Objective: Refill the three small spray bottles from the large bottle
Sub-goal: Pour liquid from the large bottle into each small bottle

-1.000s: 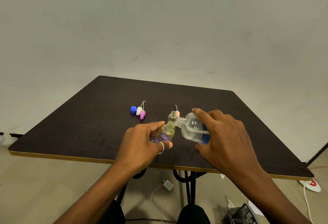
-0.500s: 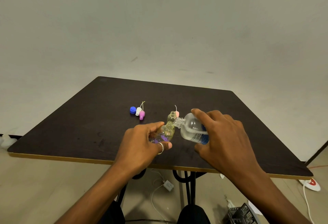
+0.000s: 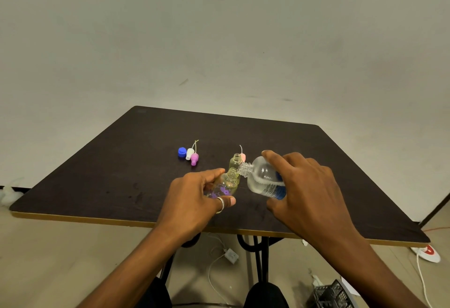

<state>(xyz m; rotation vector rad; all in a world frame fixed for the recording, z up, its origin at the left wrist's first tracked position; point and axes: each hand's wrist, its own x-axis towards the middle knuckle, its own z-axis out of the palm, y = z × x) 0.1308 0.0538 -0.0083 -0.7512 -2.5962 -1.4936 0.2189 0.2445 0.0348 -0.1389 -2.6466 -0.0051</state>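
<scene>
Near the table's [image 3: 97, 178] front edge, toward its middle, the left hand [image 3: 192, 200] grips a small yellowish spray bottle [image 3: 227, 182] with purple print, mouth up and leaning right. The right hand [image 3: 304, 193] is wrapped around the large clear bottle [image 3: 264, 179], tipped so its long axis runs leftward, neck [image 3: 246, 169] meeting the small mouth. Its blue-and-white label is too small to read. A second open small bottle [image 3: 235, 161] stands just behind; blue cap [image 3: 182, 152] and pump tops [image 3: 192, 156] lie apart, farther left.
</scene>
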